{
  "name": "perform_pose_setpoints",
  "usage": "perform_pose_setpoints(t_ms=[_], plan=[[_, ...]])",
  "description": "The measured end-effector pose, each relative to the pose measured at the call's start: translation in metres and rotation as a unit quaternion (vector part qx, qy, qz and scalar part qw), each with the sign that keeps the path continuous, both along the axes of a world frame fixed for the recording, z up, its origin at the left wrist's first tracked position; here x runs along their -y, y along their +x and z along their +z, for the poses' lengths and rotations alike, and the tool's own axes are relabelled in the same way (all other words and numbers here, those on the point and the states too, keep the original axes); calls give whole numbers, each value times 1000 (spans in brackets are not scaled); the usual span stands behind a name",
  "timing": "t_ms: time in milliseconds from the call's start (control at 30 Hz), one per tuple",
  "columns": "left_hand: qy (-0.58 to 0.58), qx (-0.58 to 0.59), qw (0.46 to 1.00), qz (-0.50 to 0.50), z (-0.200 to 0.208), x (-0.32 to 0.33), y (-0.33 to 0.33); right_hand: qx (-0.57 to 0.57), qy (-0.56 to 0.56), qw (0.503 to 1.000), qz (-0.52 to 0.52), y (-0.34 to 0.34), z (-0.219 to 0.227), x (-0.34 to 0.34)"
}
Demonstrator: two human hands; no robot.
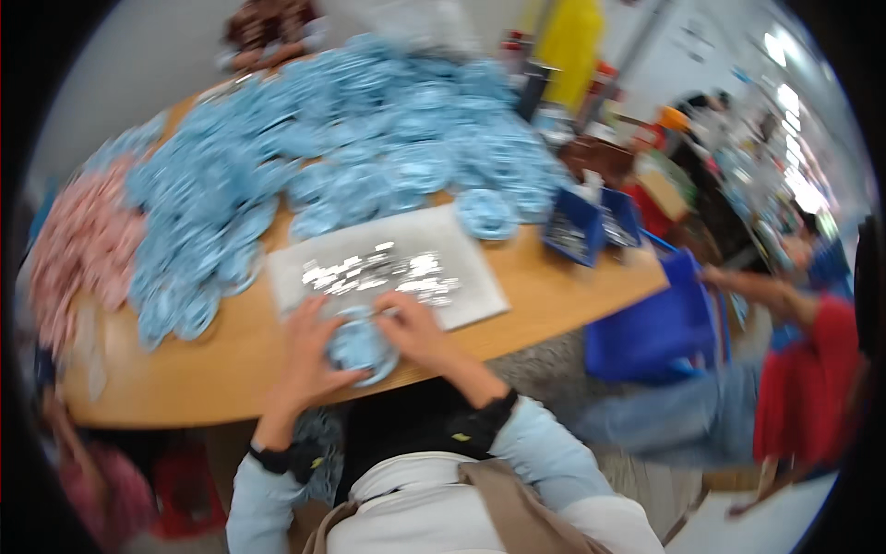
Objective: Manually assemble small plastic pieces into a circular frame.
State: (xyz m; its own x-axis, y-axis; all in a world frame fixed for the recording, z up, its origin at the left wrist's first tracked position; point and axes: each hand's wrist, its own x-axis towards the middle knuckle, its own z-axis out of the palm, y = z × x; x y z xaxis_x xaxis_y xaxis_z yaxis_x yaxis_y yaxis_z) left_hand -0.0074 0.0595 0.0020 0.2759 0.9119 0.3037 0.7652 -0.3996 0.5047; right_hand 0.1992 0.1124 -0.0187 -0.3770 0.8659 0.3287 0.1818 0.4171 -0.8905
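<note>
A round light-blue coil [358, 347], perhaps a wound cable, lies at the table's front edge between my hands. My left hand [310, 355] is curved round its left side, with the thumb along its near edge. At its upper right, my right hand [415, 329] has its fingers bent together against the rim. Whether the right fingers pinch a small part is too blurred to make out. Just beyond the hands, a white mat [475, 286] bears several small shiny metal pieces [378, 271].
Many more blue coils [369, 120] are heaped across the table [231, 379], with pink ones [92, 231] at the far left. Blue bins [570, 226] of small parts stand right of the mat. A large blue crate [651, 323] and a person in red [812, 379] are further right.
</note>
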Motion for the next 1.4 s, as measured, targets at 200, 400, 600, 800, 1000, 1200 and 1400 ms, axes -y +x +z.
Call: perform_pose_setpoints(t_ms=[200, 400, 600, 800, 1000, 1200, 1400], plan=[[67, 110, 982, 140, 6, 51, -31, -10, -93, 995, 19, 13, 15, 7], [-222, 165, 921, 273, 17, 172, -133, -12, -115, 993, 36, 20, 30, 9], [-45, 285, 909, 302, 13, 137, -70, 84, 56, 993, 65, -8, 33, 4], [94, 200, 967, 129, 9, 56, -7, 130, 89, 986, 60, -8, 36, 2], [63, 138, 986, 73, 3, 26, 16, 179, 156, 969, 60, -16, 32, 0], [35, 129, 989, 69, -1, 24, 18, 207, 177, 960, 54, -19, 34, 0], [47, 120, 989, 69, -6, 23, 17, 226, 200, 952, 61, -18, 36, -2]])
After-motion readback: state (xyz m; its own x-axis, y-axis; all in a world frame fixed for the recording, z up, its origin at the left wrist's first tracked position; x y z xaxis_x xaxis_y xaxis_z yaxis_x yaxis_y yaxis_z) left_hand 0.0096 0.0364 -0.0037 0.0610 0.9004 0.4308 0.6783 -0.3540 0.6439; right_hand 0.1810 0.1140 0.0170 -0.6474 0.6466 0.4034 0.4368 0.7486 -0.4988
